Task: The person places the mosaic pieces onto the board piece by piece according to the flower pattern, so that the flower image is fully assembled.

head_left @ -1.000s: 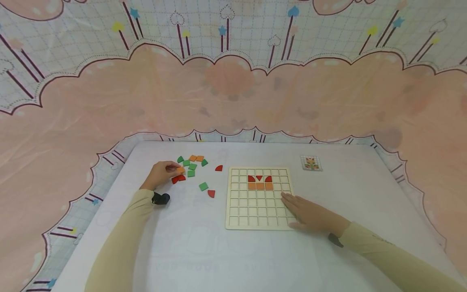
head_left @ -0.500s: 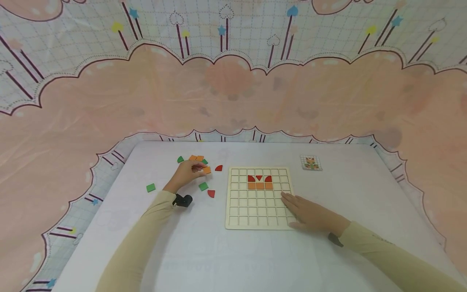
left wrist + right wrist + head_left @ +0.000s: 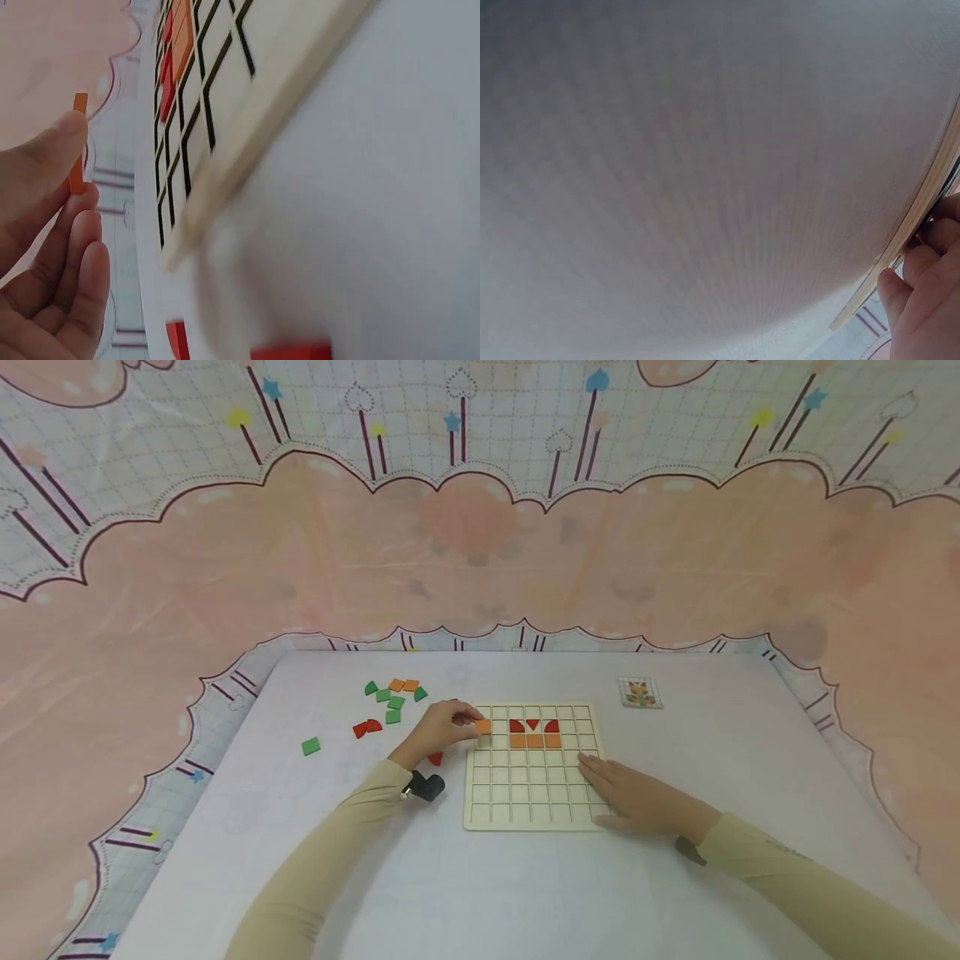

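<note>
My left hand pinches an orange square tile between thumb and fingertips, over the upper left corner of a pale wooden grid board. In the left wrist view the tile stands on edge in the grip, above the table surface. On the board, two red quarter-round pieces flank a red triangle; a row of orange squares lies right below them. My right hand rests with straight fingers on the board's right edge. The right wrist view catches part of this hand along the board's wooden side.
Left of the board lie several loose green tiles, orange tiles and red quarter-rounds. A single green tile sits farther left. A small pattern card lies beyond the board at the right. Patterned cloth hangs behind the table.
My left hand has carried the orange tile rightward from the loose pieces to the board's upper left corner. The far-left green tile and the loose pieces have come into sight. My right hand stays put.
</note>
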Motion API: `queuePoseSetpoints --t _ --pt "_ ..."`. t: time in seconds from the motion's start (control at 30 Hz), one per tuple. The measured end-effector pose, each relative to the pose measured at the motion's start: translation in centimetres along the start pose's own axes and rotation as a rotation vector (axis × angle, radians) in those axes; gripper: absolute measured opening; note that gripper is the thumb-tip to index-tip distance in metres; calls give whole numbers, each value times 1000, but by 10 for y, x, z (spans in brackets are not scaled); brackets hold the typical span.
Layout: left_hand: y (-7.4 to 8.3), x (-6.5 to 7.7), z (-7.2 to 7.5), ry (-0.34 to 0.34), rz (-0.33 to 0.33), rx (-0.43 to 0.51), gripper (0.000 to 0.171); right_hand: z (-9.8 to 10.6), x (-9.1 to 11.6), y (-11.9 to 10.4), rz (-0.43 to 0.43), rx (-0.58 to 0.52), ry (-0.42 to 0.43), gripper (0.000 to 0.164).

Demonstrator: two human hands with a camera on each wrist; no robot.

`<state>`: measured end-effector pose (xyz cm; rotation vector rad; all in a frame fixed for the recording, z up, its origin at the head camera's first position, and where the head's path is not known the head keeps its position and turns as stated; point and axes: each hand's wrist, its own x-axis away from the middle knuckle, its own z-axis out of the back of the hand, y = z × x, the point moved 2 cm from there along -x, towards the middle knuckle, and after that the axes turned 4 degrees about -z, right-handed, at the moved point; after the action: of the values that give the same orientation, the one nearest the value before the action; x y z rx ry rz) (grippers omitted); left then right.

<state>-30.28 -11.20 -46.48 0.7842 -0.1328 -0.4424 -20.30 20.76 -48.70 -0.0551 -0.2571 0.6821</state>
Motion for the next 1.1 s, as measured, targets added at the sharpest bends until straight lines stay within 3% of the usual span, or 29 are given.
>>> queuePoseSetpoints --t 0.4,0.83,1.1 --pt "28 -12 -40 -84 -117 2 27 0 0 1 -2 3 -2 73" --pt "43 -19 -61 -153 -205 -36 26 -1 -1 1 -8 9 1 73" --pt "44 -22 -71 -185 -158 -69 25 -2 -1 2 1 13 7 73"
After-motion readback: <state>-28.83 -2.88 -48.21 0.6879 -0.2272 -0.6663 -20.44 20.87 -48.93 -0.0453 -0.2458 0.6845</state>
